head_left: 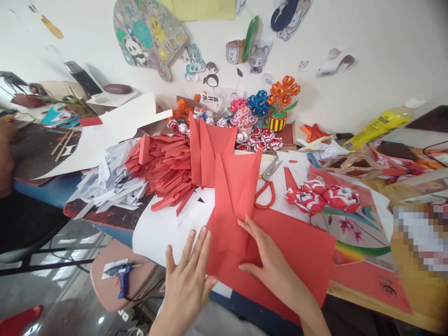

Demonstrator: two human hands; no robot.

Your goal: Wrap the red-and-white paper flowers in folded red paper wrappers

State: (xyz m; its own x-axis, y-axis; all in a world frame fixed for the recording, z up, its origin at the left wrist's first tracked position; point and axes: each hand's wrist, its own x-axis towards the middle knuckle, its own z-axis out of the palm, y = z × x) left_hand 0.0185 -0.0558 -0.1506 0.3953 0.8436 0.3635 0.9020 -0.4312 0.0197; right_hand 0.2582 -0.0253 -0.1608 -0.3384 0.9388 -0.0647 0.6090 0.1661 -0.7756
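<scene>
A folded piece of red paper point(233, 200) lies in front of me, partly on a larger red sheet point(297, 252). My right hand point(268, 261) rests at its right edge, fingers apart. To its left is my left hand point(191, 270), fingers stretched out and holding nothing; whether it touches the paper I cannot tell. Another folded red paper point(208, 154) lies just beyond. Scissors with orange handles point(266, 193) lie to the right of the folded paper. A white sheet point(157, 233) shows under the left side.
Heaps of folded red strips point(163, 168) and white strips point(110, 179) lie at left. Red-and-white paper flowers point(308, 196) sit at right, near a yellow bottle point(385, 123). A glue gun point(121, 275) rests on a pink stool point(101, 291). Someone's arm point(5, 158) shows at far left.
</scene>
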